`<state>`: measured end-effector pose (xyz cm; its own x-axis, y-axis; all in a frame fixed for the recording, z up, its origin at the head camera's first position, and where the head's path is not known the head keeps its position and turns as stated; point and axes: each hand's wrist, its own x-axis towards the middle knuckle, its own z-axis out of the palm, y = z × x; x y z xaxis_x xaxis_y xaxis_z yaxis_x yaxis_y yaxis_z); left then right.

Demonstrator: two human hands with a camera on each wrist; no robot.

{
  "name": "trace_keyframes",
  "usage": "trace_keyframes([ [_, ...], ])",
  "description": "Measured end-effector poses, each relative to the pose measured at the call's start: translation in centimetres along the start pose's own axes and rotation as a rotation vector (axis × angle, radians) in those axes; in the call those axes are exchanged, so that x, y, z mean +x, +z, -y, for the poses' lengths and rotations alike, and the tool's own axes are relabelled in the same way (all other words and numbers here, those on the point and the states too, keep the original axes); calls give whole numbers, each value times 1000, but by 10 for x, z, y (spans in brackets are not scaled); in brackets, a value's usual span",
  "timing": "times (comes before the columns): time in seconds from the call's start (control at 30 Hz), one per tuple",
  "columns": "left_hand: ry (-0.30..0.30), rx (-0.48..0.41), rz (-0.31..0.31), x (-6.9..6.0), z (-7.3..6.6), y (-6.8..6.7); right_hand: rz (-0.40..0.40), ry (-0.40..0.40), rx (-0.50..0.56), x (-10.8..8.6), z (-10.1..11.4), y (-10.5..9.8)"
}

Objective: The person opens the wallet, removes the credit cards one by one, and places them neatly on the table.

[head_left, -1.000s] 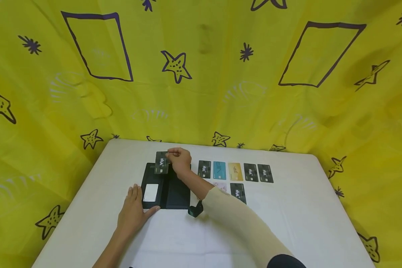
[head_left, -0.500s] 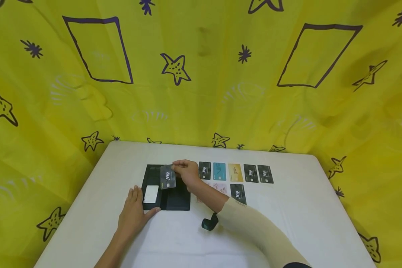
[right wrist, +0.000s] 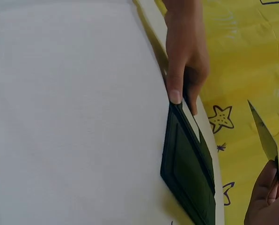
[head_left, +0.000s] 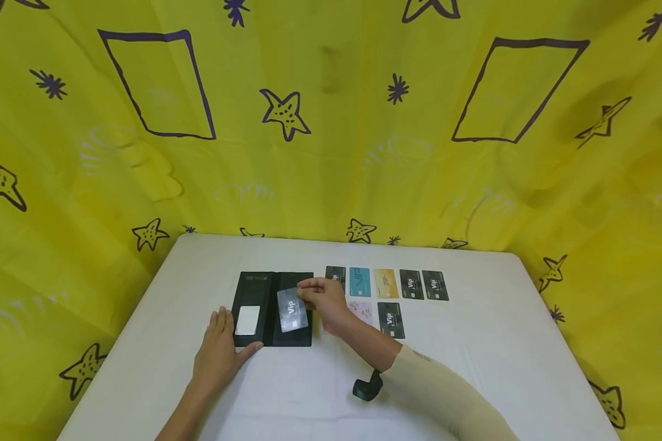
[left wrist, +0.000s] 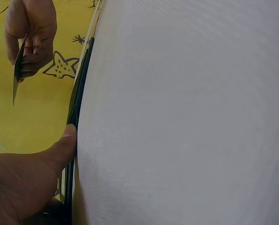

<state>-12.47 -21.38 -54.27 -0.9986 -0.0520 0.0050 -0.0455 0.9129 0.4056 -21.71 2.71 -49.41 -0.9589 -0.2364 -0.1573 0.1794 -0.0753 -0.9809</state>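
An unfolded black card wallet (head_left: 250, 291) lies on the white table, with a white rectangle (head_left: 247, 320) on its left panel. My left hand (head_left: 216, 352) rests against the wallet's left side, fingers extended; its thumb touches the front edge, also seen in the left wrist view. My right hand (head_left: 325, 303) pinches a dark "Vip" card (head_left: 291, 311) by its upper right corner. The card is tilted above the wallet's right panel. In the right wrist view, that card (right wrist: 263, 131) stands apart from the wallet (right wrist: 186, 164).
Right of the wallet lies a back row of cards: a dark one, a blue one (head_left: 360, 282), a gold one (head_left: 387, 283) and more dark ones (head_left: 435, 285). In front are a pink-patterned card (head_left: 361, 311) and a dark card (head_left: 391, 320). A yellow curtain (head_left: 331, 184) hangs behind the table.
My right hand has moved rightward and toward me with the dark card, from above the wallet's left panel to above its right panel. The left hand has stayed in place.
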Motion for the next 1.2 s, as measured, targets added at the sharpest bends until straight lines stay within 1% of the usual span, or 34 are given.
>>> trace_keyframes([
  [0.1, -2, 9, -1, 0, 0, 0, 17, -2, -8, -7, -2, -5],
  [0.23, -4, 9, -2, 1, 0, 0, 11, 32, -40, -16, -4, -13],
  [0.33, -4, -1, 0, 1, 0, -1, 11, 40, -58, -23, -4, -20],
  [0.47, -7, -9, 4, 0, -1, -2, 9, 14, -76, -33, -3, -32],
  [0.6, -10, -18, -1, 0, -1, -1, -12, 13, -62, -41, -3, -46],
  [0.93, -11, -16, 1, 1, 0, 0, -87, 62, -46, -62, 2, -73],
  [1.1, -3, -15, -3, 0, 1, 0, -130, 75, -6, -70, 0, -84],
  [1.2, 3, -21, -3, 0, 2, 1, -171, 82, 8, -74, -4, -91],
])
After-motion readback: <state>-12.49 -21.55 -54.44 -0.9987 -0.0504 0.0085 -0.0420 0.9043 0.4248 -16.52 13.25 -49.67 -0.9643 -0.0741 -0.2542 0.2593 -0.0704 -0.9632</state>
